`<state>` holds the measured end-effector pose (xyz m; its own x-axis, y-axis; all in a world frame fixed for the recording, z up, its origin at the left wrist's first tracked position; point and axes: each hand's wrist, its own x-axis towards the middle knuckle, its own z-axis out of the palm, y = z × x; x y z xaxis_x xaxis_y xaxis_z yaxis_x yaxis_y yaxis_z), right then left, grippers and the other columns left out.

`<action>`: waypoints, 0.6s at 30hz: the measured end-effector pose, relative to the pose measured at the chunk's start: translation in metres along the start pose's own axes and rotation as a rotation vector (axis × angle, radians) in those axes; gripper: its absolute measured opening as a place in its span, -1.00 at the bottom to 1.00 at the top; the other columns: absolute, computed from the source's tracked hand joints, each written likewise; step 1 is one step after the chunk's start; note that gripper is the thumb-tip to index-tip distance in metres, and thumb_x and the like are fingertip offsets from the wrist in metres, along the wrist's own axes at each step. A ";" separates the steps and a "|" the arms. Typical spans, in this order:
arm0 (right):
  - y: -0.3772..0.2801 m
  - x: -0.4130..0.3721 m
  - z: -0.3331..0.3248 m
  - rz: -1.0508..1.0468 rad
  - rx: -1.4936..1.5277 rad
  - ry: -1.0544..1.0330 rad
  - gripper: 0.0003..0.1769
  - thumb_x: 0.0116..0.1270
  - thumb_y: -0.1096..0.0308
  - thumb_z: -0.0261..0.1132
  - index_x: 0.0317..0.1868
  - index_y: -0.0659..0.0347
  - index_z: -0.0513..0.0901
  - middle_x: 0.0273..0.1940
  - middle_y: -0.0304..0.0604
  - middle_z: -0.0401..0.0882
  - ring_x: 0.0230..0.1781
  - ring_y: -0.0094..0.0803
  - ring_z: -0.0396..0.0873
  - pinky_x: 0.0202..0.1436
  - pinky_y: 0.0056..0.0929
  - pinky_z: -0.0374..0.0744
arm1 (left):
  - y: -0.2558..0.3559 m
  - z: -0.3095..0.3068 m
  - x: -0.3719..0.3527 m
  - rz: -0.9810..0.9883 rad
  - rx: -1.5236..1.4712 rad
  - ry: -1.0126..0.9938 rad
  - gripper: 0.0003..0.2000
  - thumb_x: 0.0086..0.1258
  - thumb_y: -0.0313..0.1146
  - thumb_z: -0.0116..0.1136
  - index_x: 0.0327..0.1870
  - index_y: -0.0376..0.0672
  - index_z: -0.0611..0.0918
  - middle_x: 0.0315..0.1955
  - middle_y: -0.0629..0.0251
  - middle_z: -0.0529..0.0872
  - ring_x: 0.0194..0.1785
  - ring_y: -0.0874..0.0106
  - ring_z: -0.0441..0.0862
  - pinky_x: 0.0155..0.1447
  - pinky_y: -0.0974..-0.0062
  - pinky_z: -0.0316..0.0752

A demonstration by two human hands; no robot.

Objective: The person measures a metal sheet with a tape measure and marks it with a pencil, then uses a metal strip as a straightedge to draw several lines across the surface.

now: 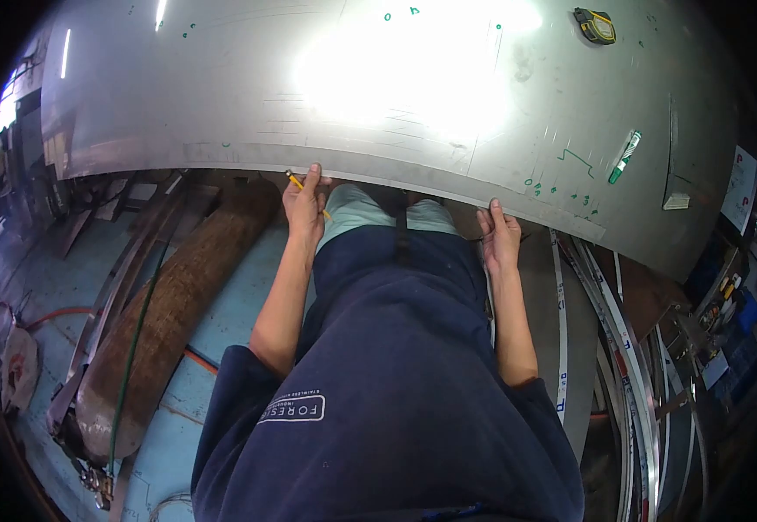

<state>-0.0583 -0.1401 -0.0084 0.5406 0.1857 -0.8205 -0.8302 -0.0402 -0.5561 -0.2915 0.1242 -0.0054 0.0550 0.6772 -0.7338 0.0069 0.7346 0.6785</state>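
Observation:
A large shiny metal sheet (248, 113) fills the upper part of the head view, with green marks and thin lines on it. At its near edge my left hand (306, 204) holds a yellow pencil (294, 179), its thumb near the edge. Farther right, my right hand (501, 235) touches the same edge with its fingertips, the fingers partly apart. Between my hands, a long straight strip (430, 178) lies along the sheet's near edge. A green and white marker (626, 157) and a black and yellow tape measure (595, 27) lie on the sheet's right side.
A rusty gas cylinder (170, 322) lies at the left on the blue floor (239, 304), with a green hose across it. Long metal strips (613, 331) stand at the right. A small metal angle piece (676, 194) rests near the sheet's right edge.

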 end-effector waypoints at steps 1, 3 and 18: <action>0.000 0.000 0.001 0.001 0.001 -0.007 -0.82 0.44 0.33 0.41 -0.24 0.28 0.67 -0.21 -0.19 0.70 -0.17 -0.41 0.72 0.06 -0.43 0.78 | 0.001 0.000 -0.001 0.000 -0.001 0.000 -0.81 0.47 -0.29 0.35 -0.20 -0.16 0.59 -0.42 0.25 0.72 -0.65 0.67 0.37 -0.60 0.69 0.17; 0.000 -0.001 -0.001 0.006 0.022 -0.040 -0.81 0.45 0.32 0.41 -0.21 0.30 0.68 -0.21 -0.17 0.71 -0.16 -0.40 0.73 0.05 -0.41 0.77 | 0.002 -0.002 -0.001 0.001 -0.001 -0.040 -0.79 0.44 -0.26 0.39 -0.24 -0.08 0.55 -0.38 0.37 0.71 -0.41 0.69 0.62 -0.57 0.71 0.19; -0.057 -0.024 0.208 -1.635 -2.134 -1.232 -0.38 0.47 0.27 0.16 0.53 -0.07 0.36 0.61 -0.39 0.16 0.64 -0.25 0.07 0.63 -0.13 0.21 | 0.002 -0.001 0.000 -0.005 -0.023 -0.067 -0.79 0.45 -0.27 0.37 -0.26 -0.17 0.59 -0.47 0.21 0.74 -0.74 0.73 0.22 -0.66 0.67 0.02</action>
<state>-0.0523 0.0623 0.0705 -0.5020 0.8412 -0.2008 0.8633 0.4735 -0.1745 -0.2924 0.1259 -0.0042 0.1220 0.6695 -0.7327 -0.0156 0.7394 0.6730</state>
